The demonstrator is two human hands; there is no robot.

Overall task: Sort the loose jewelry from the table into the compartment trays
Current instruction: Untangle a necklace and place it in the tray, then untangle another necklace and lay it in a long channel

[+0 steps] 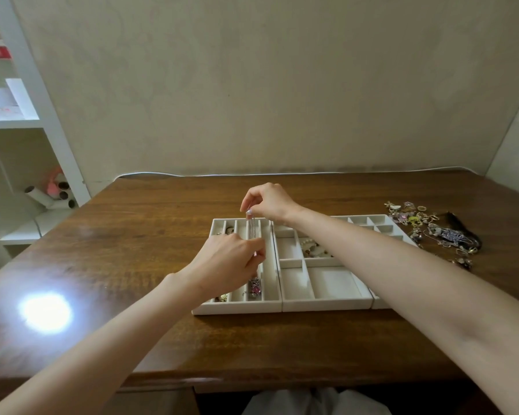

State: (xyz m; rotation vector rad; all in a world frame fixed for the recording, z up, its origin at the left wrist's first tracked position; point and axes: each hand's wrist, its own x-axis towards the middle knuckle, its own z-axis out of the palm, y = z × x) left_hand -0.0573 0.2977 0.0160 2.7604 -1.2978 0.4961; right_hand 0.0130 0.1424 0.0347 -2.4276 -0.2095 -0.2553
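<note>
Right hand (270, 202) pinches top of thin chain necklace (251, 232); left hand (231, 262) pinches it lower, over a long slot of left tray (237, 308), w/ pink pendant (255, 290) resting in it. Chain looks light, limp, tangle-prone, so best held at both ends. Loose pile (432, 232) sits nr worktop's (132, 235) far right edge.

Both of my bare forearms reach forward from the lower corners and converge toward the middle. My right hand (270, 202) is the farther and higher one, wrist bent, knuckles up, its fingers (245, 204) pointing down and pinching the top end of a thin chain (251, 232). My left hand (228, 263) sits nearer and lower, back of the hand up, its fingers (258, 259) curled in and pinching the same chain further down.
</note>
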